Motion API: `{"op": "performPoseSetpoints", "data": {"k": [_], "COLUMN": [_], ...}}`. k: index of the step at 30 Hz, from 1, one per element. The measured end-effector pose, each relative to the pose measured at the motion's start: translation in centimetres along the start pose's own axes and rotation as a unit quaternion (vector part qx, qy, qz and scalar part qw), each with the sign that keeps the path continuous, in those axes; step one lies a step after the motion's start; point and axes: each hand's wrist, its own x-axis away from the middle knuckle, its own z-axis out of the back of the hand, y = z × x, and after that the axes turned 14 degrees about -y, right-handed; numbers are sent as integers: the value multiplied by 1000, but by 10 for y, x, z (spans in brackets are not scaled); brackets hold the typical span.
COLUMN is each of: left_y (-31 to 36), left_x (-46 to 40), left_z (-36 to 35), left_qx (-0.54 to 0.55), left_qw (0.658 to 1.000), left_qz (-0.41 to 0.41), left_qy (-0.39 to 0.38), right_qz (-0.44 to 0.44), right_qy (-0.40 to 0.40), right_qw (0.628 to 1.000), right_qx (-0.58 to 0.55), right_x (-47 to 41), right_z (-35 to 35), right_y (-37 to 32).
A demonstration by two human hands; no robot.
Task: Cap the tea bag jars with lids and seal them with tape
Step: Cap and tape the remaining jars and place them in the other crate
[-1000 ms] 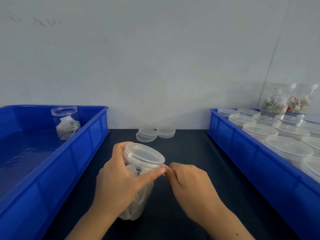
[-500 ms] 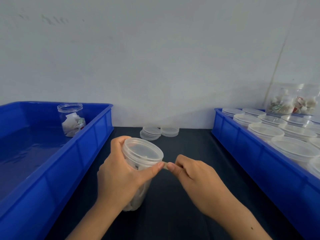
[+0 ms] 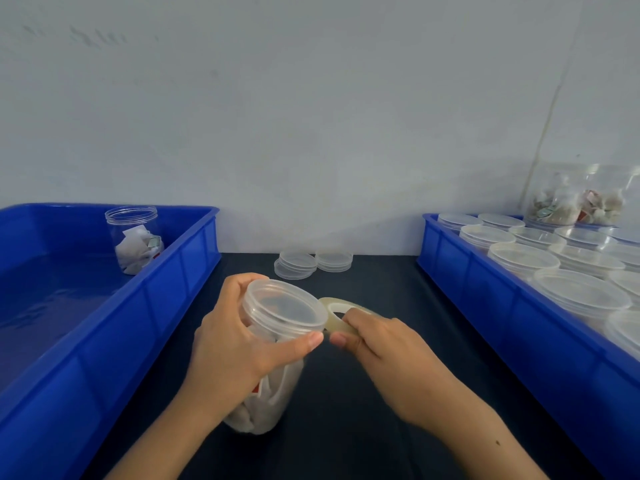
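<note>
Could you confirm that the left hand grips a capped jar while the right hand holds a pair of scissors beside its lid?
Not quite: the head view shows the right hand holding a tape roll, not scissors. The left hand does grip the capped jar, lid on.

L hand (image 3: 239, 344) bare, no ring | R hand (image 3: 388, 355) bare | forearms unsleeved, no watch

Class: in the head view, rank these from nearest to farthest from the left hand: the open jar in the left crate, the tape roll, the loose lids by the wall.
1. tape roll, just right of the left hand
2. loose lids, ahead by the wall
3. open jar, far-left crate
</note>
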Motion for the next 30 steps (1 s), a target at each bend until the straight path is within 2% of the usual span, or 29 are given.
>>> {"op": "performPoseSetpoints", "data": {"k": [6,13,17,21,30], "left_y": [0,1,1,-1,-1], "left_x": [1,3,1,0,-1], "left_z": [-2,-5,-6,-4,-4], "left_qx": [43,68,83,81,85], "left_qw": [999,997,996,996,996], "left_qz": [-9,-16,-5,9,-9], "left_qy": [-21,-16,15,35,10], "right_qz": [-40,-89,-96,-95,-67], "right_qy": [18,-19,-16,-26,-27], "right_qw": [999,991,988,991,997], "right_qx": [4,-95,-116,-86,-9], "right_x": [-1,1,2,4,-2], "right_z": [-7,-10,-5,0,-7], "right_y": [-5,-5,-6,-6,-1]}}
